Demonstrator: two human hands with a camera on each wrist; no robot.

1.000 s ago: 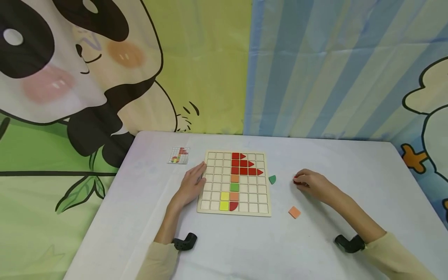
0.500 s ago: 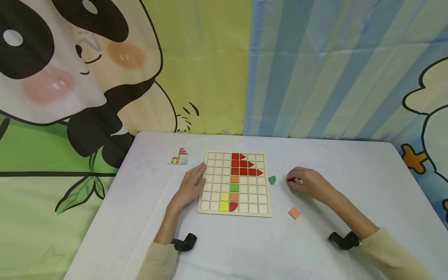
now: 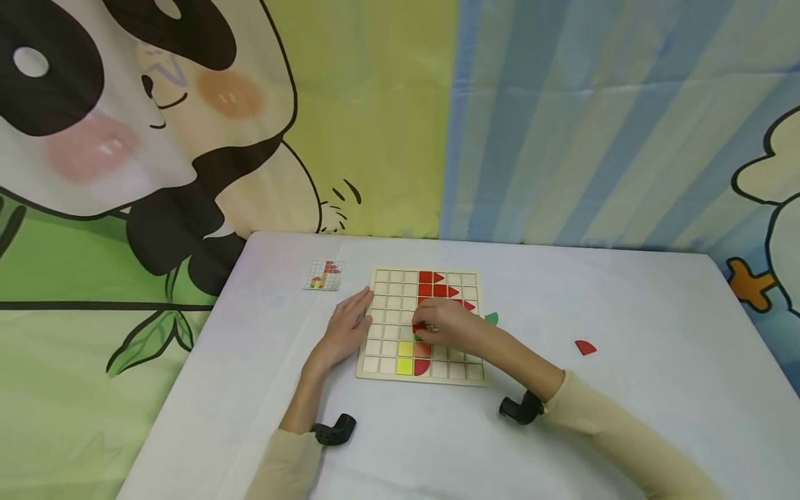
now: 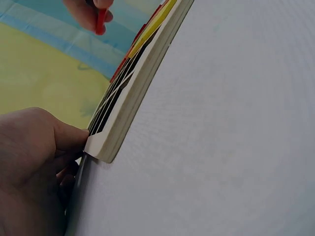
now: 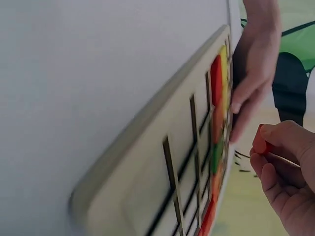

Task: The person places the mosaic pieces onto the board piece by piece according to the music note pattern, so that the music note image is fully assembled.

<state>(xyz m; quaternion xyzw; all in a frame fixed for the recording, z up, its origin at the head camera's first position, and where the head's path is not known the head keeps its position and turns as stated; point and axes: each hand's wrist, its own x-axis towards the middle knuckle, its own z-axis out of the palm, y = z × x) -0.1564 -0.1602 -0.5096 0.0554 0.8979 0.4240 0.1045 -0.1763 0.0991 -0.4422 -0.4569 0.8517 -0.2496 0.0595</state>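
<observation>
My right hand (image 3: 446, 323) is over the middle of the wooden grid board (image 3: 382, 333), pinching a small red tile (image 5: 260, 141) between thumb and fingertips. In the left wrist view that red tile (image 4: 101, 22) is seen edge-on, apart from the board. At the board's left edge lies my left hand (image 3: 342, 328), fingers extended, with the thumb touching the rim near a corner in the left wrist view. Red tiles (image 3: 426, 277) fill cells at the top. Lower down are yellow tiles (image 3: 405, 366) and a red quarter-circle tile (image 3: 421, 367). My right hand hides the cells between.
A small pattern card (image 3: 324, 276) lies left of the board's far corner. Close to the board's right edge is a green quarter-circle tile (image 3: 492, 318), beside my forearm. Another red quarter-circle tile (image 3: 585, 346) lies farther right on the white tabletop (image 3: 650, 312).
My right hand has moved left from the table onto the board with the red tile. A red quarter-circle now shows on the right; my forearm covers the spot of the loose orange square.
</observation>
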